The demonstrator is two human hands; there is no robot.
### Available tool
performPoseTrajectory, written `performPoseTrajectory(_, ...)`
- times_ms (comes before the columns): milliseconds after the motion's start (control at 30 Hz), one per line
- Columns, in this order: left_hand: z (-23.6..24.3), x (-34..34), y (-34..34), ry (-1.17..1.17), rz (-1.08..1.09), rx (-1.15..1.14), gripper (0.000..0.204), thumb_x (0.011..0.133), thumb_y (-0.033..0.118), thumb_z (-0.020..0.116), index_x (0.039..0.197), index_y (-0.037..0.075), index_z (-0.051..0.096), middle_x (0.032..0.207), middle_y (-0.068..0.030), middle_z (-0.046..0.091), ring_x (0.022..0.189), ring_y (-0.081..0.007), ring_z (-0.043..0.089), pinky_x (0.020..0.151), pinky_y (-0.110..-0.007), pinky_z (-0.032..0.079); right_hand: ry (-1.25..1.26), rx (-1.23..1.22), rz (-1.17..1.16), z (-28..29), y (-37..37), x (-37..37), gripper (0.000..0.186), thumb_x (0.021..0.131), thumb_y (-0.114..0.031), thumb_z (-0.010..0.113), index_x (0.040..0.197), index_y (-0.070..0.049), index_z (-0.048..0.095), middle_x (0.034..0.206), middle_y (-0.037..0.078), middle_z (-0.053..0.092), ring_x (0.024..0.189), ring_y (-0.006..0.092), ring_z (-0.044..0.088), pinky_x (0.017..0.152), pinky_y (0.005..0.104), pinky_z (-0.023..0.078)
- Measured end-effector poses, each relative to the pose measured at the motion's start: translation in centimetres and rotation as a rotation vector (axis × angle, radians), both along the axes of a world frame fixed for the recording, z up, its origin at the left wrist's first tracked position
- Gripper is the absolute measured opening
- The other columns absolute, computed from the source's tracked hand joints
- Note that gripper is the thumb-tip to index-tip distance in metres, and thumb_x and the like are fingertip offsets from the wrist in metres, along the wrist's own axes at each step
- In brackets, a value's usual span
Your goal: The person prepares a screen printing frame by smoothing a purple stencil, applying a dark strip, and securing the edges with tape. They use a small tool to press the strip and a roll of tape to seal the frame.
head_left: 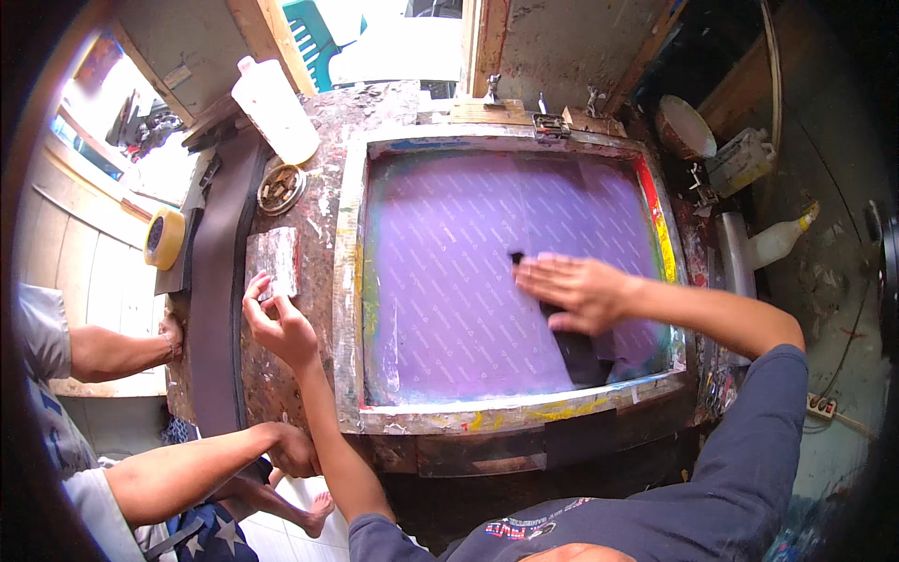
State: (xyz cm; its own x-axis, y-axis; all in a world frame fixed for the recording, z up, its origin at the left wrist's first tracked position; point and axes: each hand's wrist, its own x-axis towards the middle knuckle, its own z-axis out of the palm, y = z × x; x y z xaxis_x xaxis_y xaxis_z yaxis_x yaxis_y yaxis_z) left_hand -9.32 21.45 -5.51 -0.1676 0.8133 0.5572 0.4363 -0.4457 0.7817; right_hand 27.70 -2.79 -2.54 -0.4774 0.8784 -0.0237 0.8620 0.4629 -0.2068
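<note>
A wooden-framed printing screen [348, 281] with a purple, pattern-marked mesh [449, 281] lies on the stained table in front of me. My right hand [582, 292] is flat over the mesh, fingers stretched out and slightly blurred. Under it runs a dark strip [582, 361], and a small black patch [516, 256] shows just past the fingertips. Left of the frame, my left hand [283, 323] has its fingers curled in a pinch at the near edge of a paint-smeared pale block [273, 258]. Whatever the pinch holds, if anything, is too small to make out.
A white plastic bottle [273, 110], a round tin [281, 190] and a tape roll [165, 239] stand to the left. Hinge clamps [551, 126] hold the frame's far edge. Another person's arm [201, 468] reaches in at left. A squeeze bottle [779, 240] lies at right.
</note>
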Motion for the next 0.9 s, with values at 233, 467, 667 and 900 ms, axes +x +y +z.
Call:
performPoseTrajectory(233,0.4,1.2,-0.1,-0.007,-0.043,0.012,0.021,0.087,0.002,0.054,0.105,-0.001,0.064,0.118,-0.0128,0.068,0.102,-0.0256,0.064,0.081,-0.033,0.051,-0.269,0.285,-0.327,-2.5,6.3,7.7,0.058,0.102,-0.029,0.048,0.144,0.01,0.04,0.151,0.028,0.041,0.142,0.0382,0.039,0.12,0.0448,0.027)
performPoseTrajectory(467,0.1,0.4,0.1,0.008,-0.01,0.042,0.022,0.085,0.003,0.054,0.104,0.0,0.065,0.116,-0.0146,0.067,0.097,-0.0274,0.064,0.077,-0.034,0.05,-0.053,0.064,-0.049,-1.1,-3.8,2.1,0.065,0.088,-0.009,0.056,0.15,0.001,0.037,0.155,0.019,0.039,0.142,0.0301,0.043,0.121,0.043,0.03)
performPoseTrajectory(667,-0.5,1.0,0.5,-0.009,0.004,0.069,0.021,0.087,0.005,0.055,0.104,0.001,0.066,0.114,-0.0119,0.069,0.101,-0.0255,0.064,0.076,-0.033,0.049,0.439,0.373,-0.728,0.5,1.8,9.7,0.04,0.086,0.007,0.055,0.122,-0.004,0.068,0.127,0.017,0.066,0.121,0.0298,0.063,0.107,0.036,0.048)
performPoseTrajectory(900,-0.7,0.1,0.6,-0.012,0.026,0.027,0.019,0.087,0.006,0.056,0.103,0.001,0.066,0.115,-0.012,0.068,0.101,-0.0244,0.064,0.075,-0.032,0.049,0.01,0.016,-0.795,-1.3,-2.6,5.5,0.061,0.103,-0.027,0.044,0.157,-0.007,0.026,0.164,0.018,0.019,0.152,0.0348,0.02,0.124,0.0484,0.015)
